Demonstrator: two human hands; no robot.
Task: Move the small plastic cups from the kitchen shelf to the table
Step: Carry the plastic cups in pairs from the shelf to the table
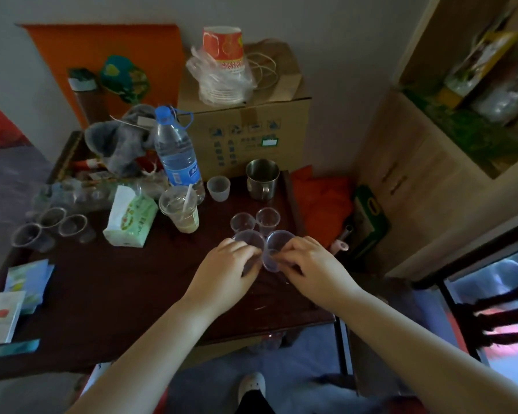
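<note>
Two small clear plastic cups are in my hands over the dark table (126,297). My left hand (225,270) grips one cup (248,238) by its side. My right hand (314,264) grips the other cup (277,245), which is tilted with its mouth toward me. The two held cups touch each other. Just beyond them two more small clear cups (242,222) (267,219) stand upright on the table. Three similar cups (72,225) stand at the table's left edge. The wooden shelf (449,138) is at the right.
On the table stand a steel mug (262,179), a water bottle (175,150), a drink cup with a straw (181,209), a translucent white cup (219,188) and a tissue pack (130,218). A cardboard box (245,132) stands behind. Paper packets (15,297) lie at the left.
</note>
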